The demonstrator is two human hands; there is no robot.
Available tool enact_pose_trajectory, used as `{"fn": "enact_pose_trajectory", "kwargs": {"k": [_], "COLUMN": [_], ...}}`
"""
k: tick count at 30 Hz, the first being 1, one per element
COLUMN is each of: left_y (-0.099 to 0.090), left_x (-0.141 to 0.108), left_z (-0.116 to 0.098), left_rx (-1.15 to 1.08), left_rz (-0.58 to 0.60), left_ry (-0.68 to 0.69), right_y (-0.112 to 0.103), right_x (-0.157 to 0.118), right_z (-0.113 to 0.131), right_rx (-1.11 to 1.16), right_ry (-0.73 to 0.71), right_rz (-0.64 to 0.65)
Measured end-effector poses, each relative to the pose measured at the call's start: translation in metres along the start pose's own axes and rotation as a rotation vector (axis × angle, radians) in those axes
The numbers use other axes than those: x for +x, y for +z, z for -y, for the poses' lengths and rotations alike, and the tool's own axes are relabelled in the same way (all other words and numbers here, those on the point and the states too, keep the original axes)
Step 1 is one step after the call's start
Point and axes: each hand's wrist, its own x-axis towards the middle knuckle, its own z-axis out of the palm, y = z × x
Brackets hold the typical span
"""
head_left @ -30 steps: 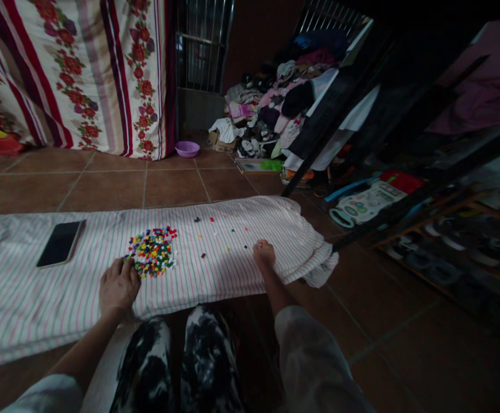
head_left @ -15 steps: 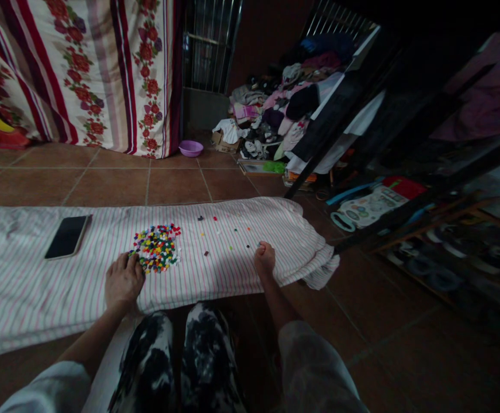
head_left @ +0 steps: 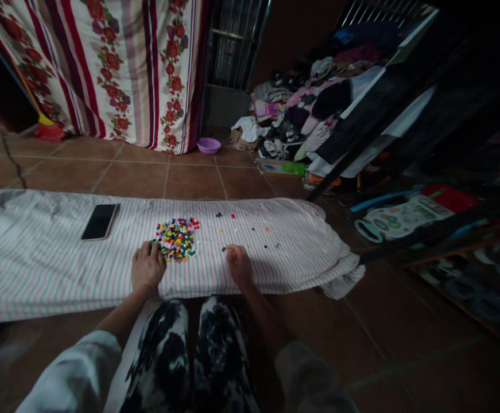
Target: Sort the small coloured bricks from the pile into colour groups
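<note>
Pile of small multicoloured pieces (head_left: pixel 176 241) on cloth-covered table (head_left: pixel 60 269), between the two hands. Left hand (head_left: pixel 148 266) palm down at pile's near-left edge, fingers bent, fingertips at the pieces; undersides hidden, so cannot tell if its grip pinches any. Right hand (head_left: pixel 239 265) right of pile, fingers curled in, just beside brown piece (head_left: pixel 224 249); cannot tell whether the grip has anything in it or touches the brown one. Loose single pieces, incl. black piece (head_left: pixel 266 246), orange piece (head_left: pixel 267 229) and red piece (head_left: pixel 233 216), spaced apart right of pile. Dark-screened phone (head_left: pixel 100 222) lies left of pile. Purple basin (head_left: pixel 209 146) on floor beyond, beside floral curtain (head_left: pixel 138 74).
</note>
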Motion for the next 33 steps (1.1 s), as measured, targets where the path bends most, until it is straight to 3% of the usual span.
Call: {"fn": "enact_pose_trajectory", "kwargs": {"k": [5,11,16,24,33], "left_y": [0.003,0.005,0.006,0.01,0.009], "left_x": [-0.001,-0.001,0.0,-0.001,0.0], "left_z": [0.001,0.002,0.004,0.005,0.005], "left_rx": [-0.013,-0.034,-0.051,-0.046,-0.034], "left_rz": [0.0,-0.011,-0.024,-0.039,-0.018], "left_ry": [0.0,-0.005,-0.005,-0.003,0.018], "right_y": [0.036,0.058,0.063,0.067,0.077], "right_x": [-0.013,-0.016,-0.01,-0.01,-0.02], "right_z": [0.037,0.055,0.062,0.07,0.073], "right_rx": [0.052,0.027,-0.124,-0.087,-0.099], "right_ry": [-0.114,-0.192,-0.163,-0.176,-0.234], "right_rz": [0.248,0.328,0.396,0.343,0.377]}}
